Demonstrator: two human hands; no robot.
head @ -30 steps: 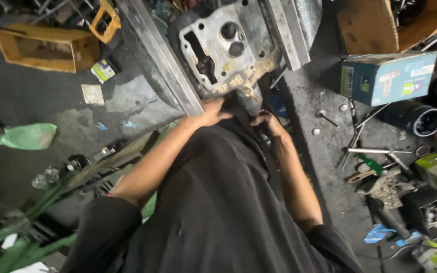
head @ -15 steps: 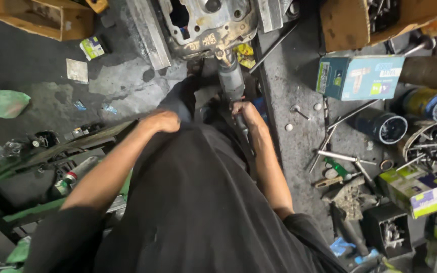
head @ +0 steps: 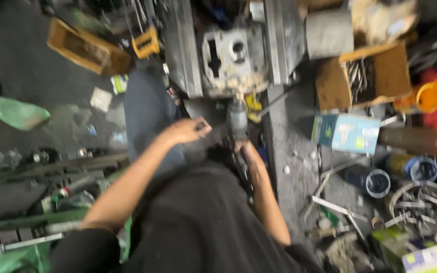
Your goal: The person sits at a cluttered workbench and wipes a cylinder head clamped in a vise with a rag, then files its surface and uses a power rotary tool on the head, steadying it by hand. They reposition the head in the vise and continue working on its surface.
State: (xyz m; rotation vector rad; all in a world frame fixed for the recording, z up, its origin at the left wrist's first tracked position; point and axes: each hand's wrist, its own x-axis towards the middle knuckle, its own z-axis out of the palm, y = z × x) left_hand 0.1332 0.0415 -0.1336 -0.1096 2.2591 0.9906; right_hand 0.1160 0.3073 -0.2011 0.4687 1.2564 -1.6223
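Both hands work at a grey cylindrical tool [head: 237, 120] set against the metal casting [head: 233, 60] ahead: right hand [head: 244, 150] grips its lower end, left hand [head: 185, 130] curls loosely beside it, apparently empty, so the job looks mid-way, casting unmoved.

Motion blur smears everything: the right hand [head: 242, 149] is half lost behind the grey cylindrical tool [head: 237, 120], its grip unreadable, the left hand [head: 184, 131] has fuzzy fingers, and the blue box [head: 346, 133] shows only unreadable print.
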